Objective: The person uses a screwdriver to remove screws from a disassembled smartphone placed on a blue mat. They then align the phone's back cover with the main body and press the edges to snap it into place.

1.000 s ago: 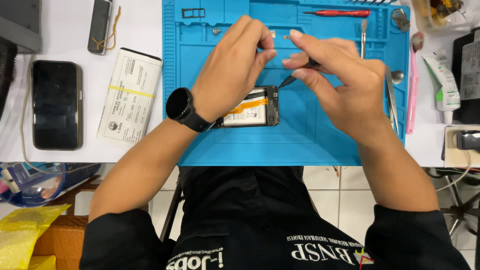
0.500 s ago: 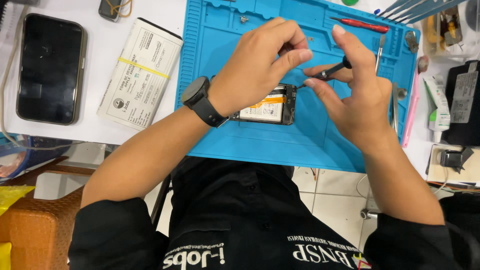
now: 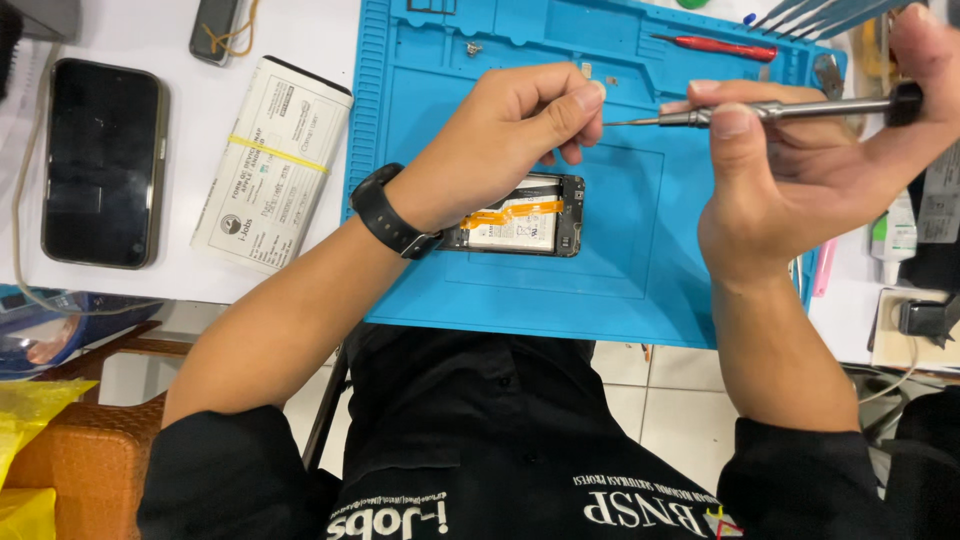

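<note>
The right hand [image 3: 800,170] is clamped on a slim grey screwdriver [image 3: 770,112], holding it level above the blue mat [image 3: 650,270] with its black cap toward the mat's right edge and its fine tip aimed left. The left hand [image 3: 500,150] has its fingers curled, thumb and forefinger pinched together right at that tip; whether something tiny sits between them is too small to tell. The two hands are apart, meeting only about the tip. Under the left hand, near the middle of the mat and closer to its front edge, lies an opened phone [image 3: 525,215] — its back is off, a pale battery shows and an orange flex cable crosses it. A black watch [image 3: 390,215] circles the left wrist, just beside the phone's left end. At the mat's back edge lies a red screwdriver [image 3: 715,45], well apart from the hands, with grey tweezers [image 3: 800,15] fanned out at the back right corner. Left of the mat, on the white table [image 3: 200,150], lies a stack of printed slips [image 3: 270,165] bound with a yellow band and, further left, a dark phone [image 3: 100,160] lying screen up.
</note>
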